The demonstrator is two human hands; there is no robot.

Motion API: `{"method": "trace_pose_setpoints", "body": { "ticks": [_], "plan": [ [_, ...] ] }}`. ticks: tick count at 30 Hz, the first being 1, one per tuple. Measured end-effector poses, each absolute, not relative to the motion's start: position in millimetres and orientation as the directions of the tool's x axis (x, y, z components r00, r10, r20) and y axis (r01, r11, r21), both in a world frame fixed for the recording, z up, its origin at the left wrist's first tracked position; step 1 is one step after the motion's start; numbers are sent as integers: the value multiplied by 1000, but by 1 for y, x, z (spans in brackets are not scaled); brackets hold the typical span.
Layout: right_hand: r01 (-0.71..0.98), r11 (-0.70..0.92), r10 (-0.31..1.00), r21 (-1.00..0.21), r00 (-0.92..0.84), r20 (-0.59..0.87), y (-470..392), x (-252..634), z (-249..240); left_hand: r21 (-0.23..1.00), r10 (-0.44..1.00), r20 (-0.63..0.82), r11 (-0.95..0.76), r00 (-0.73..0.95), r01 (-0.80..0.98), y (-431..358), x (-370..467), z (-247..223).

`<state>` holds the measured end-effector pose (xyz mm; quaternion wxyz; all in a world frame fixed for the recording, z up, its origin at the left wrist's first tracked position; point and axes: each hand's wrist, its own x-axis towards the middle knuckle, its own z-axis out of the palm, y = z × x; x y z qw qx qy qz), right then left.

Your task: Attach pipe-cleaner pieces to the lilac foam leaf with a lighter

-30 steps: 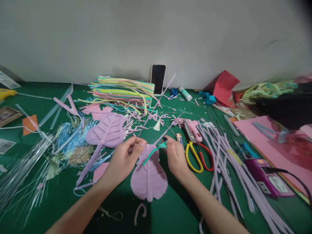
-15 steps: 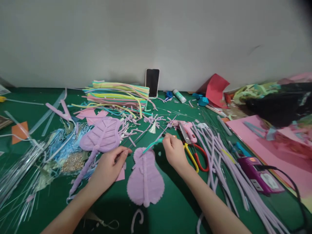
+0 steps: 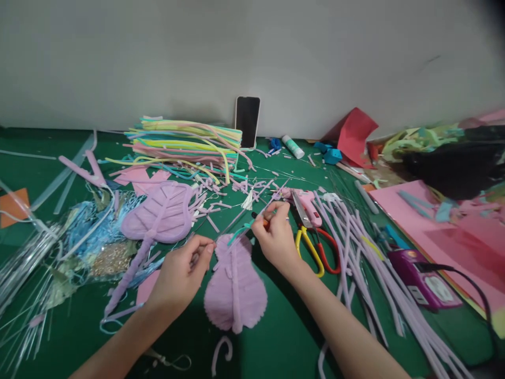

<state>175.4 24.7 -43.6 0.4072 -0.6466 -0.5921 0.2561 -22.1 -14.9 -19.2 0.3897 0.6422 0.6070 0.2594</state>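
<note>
A flat lilac leaf of fuzzy pipe cleaners [image 3: 235,287] lies on the green mat [image 3: 284,337] between both hands. The left hand [image 3: 179,273] pinches a thin wire; the right hand [image 3: 274,237] grips a teal stem [image 3: 239,234] at the leaf's top. Binding seems underway; next needs a snug twist.

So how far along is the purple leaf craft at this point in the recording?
Looks done: one large purple leaf lies finished with its stem. In hand: a smaller purple leaf lies flat; the left hand pinches a thin wire at its top, and the right hand holds a teal pipe cleaner there. Left: this leaf has no long stem yet; many loose lilac pipe cleaners lie unused.
</note>
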Motion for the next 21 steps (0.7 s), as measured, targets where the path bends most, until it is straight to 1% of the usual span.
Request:
{"method": "trace_pose_setpoints", "body": {
  "ticks": [4, 9, 14, 17, 21],
  "plan": [
    [487, 59, 980, -871, 140, 144, 23, 171, -47, 831, 982, -146, 59, 116, 553, -14, -21, -18],
    [442, 60, 978, -895, 152, 141, 23, 169, -51, 827, 990, -102, 29, 100, 561, -14, -19, -16],
    [365, 54, 980, -929, 160, 120, 21, 170, -49, 849, 989, -122, 60, 85, 525, -13, -21, -16],
    [445, 54, 984, -894, 126, 122, 19, 172, -41, 852, 992, -102, 48, 75, 521, -11, -23, -16],
    [597, 123, 968, -793, 105, 229, 19, 177, -35, 864, 992, -102, 49, 78, 502, -9, -23, -15]
  ]
}}
